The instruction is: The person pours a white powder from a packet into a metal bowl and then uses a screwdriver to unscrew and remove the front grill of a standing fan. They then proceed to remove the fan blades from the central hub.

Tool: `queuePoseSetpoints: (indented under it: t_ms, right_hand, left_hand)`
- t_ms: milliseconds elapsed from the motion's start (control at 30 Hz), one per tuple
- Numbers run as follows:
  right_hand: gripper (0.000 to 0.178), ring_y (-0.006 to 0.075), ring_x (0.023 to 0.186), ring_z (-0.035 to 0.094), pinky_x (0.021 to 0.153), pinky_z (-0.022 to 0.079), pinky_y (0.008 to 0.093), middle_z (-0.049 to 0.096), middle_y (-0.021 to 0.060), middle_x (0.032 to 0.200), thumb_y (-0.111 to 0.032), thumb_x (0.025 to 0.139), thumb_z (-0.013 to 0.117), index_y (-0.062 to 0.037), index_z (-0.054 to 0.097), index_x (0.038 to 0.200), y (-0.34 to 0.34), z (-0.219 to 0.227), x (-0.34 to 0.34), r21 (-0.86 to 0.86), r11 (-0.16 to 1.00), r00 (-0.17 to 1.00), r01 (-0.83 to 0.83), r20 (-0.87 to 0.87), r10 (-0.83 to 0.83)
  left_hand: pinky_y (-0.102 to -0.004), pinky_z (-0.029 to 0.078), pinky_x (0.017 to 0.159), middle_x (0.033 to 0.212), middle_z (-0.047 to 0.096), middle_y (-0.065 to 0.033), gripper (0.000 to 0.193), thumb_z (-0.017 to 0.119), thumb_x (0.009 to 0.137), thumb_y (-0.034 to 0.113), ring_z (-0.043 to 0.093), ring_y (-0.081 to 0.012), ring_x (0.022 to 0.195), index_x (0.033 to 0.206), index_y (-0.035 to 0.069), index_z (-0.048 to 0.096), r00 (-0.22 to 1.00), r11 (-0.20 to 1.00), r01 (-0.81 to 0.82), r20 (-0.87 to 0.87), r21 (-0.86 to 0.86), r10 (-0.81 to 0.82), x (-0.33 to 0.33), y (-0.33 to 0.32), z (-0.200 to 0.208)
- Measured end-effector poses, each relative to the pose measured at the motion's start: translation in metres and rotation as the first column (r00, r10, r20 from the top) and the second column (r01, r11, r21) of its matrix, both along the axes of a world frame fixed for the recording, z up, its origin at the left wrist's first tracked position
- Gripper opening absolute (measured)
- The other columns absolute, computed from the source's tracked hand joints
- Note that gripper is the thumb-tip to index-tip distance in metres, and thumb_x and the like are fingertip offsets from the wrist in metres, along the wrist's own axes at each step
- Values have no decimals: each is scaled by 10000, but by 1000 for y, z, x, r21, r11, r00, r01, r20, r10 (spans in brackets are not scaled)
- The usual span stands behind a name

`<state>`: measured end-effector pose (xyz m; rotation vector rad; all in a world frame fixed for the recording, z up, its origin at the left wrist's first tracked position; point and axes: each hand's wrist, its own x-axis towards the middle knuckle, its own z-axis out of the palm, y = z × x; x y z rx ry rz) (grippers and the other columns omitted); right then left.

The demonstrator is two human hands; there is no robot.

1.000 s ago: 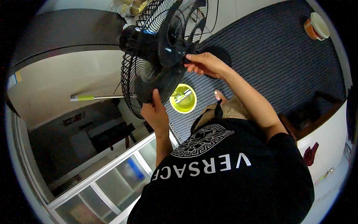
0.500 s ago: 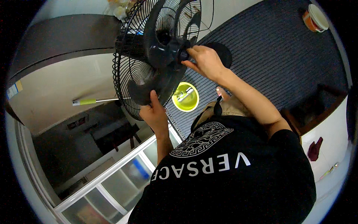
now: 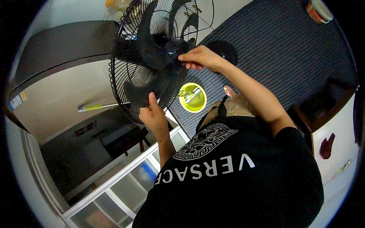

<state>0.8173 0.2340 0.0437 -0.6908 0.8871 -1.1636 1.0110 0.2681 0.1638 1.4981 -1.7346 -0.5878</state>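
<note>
A black standing fan point(image 3: 161, 57) without a front grille fills the upper middle, its dark blades bare in front of the wire rear guard point(image 3: 118, 76). My left hand point(image 3: 154, 116) grips the lower fan blade point(image 3: 140, 93), thumb on the front face and fingers mostly hidden behind. At the hub, my right hand point(image 3: 197, 58) has thumb and forefinger pinched on the dark centre knob, which the fingertips largely cover. Beyond the right wrist shows the round black fan base point(image 3: 230, 53) on the floor.
A lime-green basin point(image 3: 205, 102) with a pale object inside stands on the striped grey mat point(image 3: 273, 49) below the fan. A white bucket point(image 3: 318, 11) is at the far right. Left are a green-and-silver handle point(image 3: 93, 108) and a white-framed glass panel point(image 3: 125, 190).
My right hand has turned about the hub, its fingers going from spread around the knob to a tighter pinch. The fan has shifted slightly left in view; my left hand keeps its grip.
</note>
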Motion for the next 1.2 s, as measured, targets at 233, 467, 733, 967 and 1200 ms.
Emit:
queuePoseSetpoints:
  t_ms: [233,467,733,967,1200]
  right_hand:
    - [293,313,630,591,574,475,357,622,140,730,-247,689,689,-6,595,828,9,14,4,-678,735,188,-14,-723,-664]
    - [490,229,644,609,592,467,314,618,136,697,-471,795,573,17,605,767,5,10,2,-83,991,810,109,-571,-137]
    - [498,111,550,516,496,393,250,571,49,627,-481,747,643,13,584,755,8,2,14,-282,897,738,339,-511,-440]
    - [452,110,499,485,476,395,265,548,31,583,-444,773,638,-4,593,679,2,-4,8,-14,992,968,127,-215,-127]
    - [360,210,508,490,494,395,324,508,106,593,-303,687,724,13,554,722,13,-3,24,-525,770,543,363,-552,-633]
  left_hand:
    - [-220,258,372,509,462,25,179,542,878,118,357,-31,403,792,-33,585,992,992,51,117,-118,-38,6,-7,-6]
    - [-208,255,373,517,474,22,168,544,879,124,360,-24,406,829,-30,586,996,999,-29,81,-31,31,-6,1,3]
    - [-211,269,376,512,482,16,178,542,880,131,373,-35,407,819,-29,589,999,997,-22,27,-75,24,-5,1,-2]
    - [-244,286,389,499,479,-3,235,544,882,169,392,-53,413,795,-47,575,986,997,-19,162,-81,32,-7,0,0]
    - [-246,283,364,444,451,-23,272,535,886,192,395,-74,364,761,-48,560,995,1000,27,96,-6,-26,4,-2,-4]
